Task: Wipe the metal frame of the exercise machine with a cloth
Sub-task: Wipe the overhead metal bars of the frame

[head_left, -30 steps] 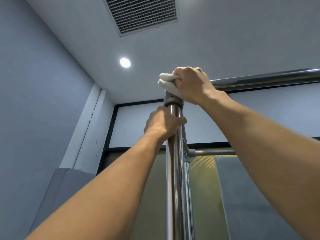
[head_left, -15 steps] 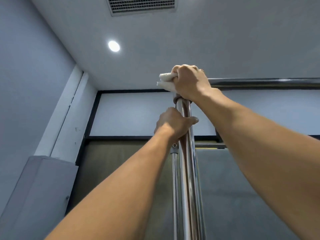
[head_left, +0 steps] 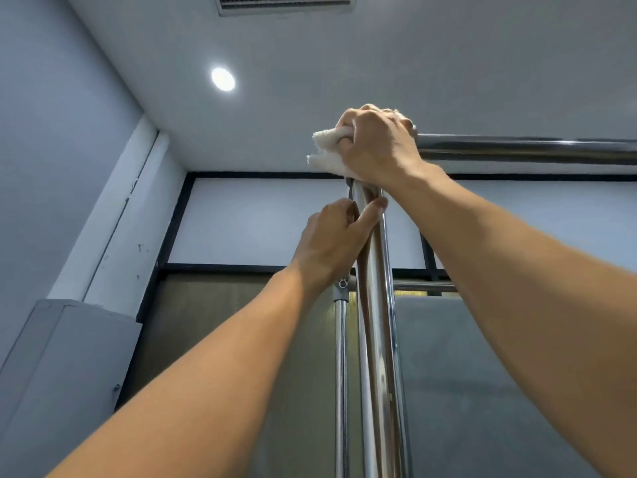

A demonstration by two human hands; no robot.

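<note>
On the far left a grey cabinet (head_left: 65,367) stands against the pale wall, and above it a round ceiling light (head_left: 223,79) glows near a ceiling vent (head_left: 284,3) cut off by the top edge.

Moving right, the left hand (head_left: 332,244) reaches up to the upright chrome post (head_left: 377,339) of the exercise machine's frame. Its fingers (head_left: 341,210) curl loosely round the far side of the post and the thumb lies across the near face, so the hand is partly closed on the metal rather than clenched; how firmly it presses is hard to judge from this angle. Just left of the post and behind it runs a thinner rod (head_left: 341,391), topped by a small clamp fitting just below the left wrist.

Directly above the left hand, close to but apart from it, the right hand (head_left: 377,146) is closed tight over a white cloth (head_left: 325,150) bunched on the top corner of the frame, where the post meets the horizontal bar (head_left: 527,150). The cloth's fluffy folds stick out to the left of the knuckles; the rest is hidden under the palm. The bar runs off to the right edge, bright along its top.
</note>
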